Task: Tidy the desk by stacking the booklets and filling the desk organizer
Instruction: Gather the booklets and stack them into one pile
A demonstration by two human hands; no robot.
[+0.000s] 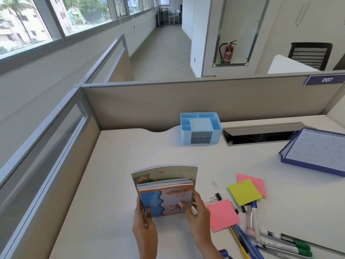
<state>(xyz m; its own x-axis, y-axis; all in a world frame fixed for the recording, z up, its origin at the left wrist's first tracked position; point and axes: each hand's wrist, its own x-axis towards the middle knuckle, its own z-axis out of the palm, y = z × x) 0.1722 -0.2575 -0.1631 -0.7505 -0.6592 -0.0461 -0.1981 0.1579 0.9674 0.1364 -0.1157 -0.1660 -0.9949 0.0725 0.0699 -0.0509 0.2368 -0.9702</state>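
Both my hands hold a bundle of booklets [164, 189] upright above the white desk [115, 184]. My left hand [144, 221] grips its left edge and my right hand [196, 215] its right edge, thumb on the front cover. The front booklet is orange and blue; a taller grey-green one stands behind. The blue desk organizer [201, 128] stands at the back of the desk with nothing visible in its compartments. Pink sticky notes [223, 214], a yellow sticky note [244, 191], binder clips [217, 196], a paper clip [215, 184] and pens and markers [276, 242] lie to the right.
A spiral notepad on a blue folder [317, 152] lies at the right. An open cable tray [261, 135] is set into the desk behind it. Beige partition walls [186, 101] close the desk at the back and left.
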